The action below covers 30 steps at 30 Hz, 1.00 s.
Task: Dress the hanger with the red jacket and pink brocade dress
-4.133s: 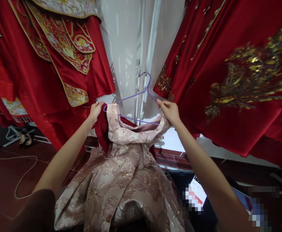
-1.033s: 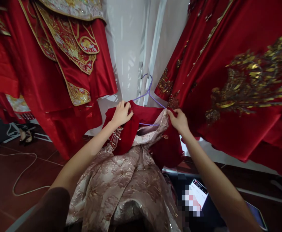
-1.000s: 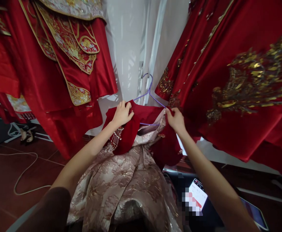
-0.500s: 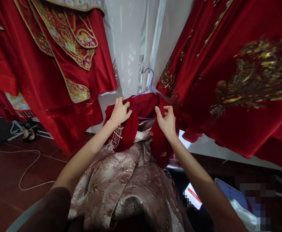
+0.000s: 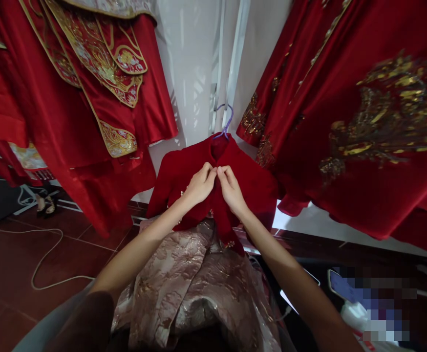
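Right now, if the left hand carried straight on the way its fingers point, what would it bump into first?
Probably the right hand, close beside the left hand at the front of the red jacket. Depth is unclear, so the jacket's cloth might come first.

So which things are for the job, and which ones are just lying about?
In the job: left hand and right hand, pinching the red jacket; purple hanger; patterned dress below.

Just around: shoes, pale cable, phone, hanging red outfits.
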Available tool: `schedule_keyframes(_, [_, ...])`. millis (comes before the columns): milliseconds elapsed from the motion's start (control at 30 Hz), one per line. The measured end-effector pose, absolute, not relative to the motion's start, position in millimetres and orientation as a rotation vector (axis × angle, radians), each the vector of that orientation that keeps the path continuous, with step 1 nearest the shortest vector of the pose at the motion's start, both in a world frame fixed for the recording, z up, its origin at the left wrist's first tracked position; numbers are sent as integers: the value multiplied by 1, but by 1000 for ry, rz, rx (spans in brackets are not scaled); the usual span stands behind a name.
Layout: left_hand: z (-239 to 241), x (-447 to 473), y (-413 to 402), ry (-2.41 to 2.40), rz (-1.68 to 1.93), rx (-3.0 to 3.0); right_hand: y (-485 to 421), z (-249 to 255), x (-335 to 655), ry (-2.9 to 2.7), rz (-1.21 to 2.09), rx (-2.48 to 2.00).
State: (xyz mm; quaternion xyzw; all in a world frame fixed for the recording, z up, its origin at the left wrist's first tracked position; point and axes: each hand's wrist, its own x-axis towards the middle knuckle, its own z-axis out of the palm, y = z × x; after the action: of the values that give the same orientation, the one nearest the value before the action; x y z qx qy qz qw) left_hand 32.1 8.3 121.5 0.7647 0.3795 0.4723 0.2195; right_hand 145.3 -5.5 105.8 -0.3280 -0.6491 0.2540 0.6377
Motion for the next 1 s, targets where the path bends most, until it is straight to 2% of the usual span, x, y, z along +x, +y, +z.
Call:
schedule_keyframes(300, [92,25,5,647,1546,1814,-3,93,162,-1329,1002,-696])
schedule_keyframes(800, [88,17,3,727,1537,1780,-6,94,170,-1488,796,-717])
schedule_keyframes(1000, [83,15,2,679,1461,1761,-7,91,171,-1470,865,-715])
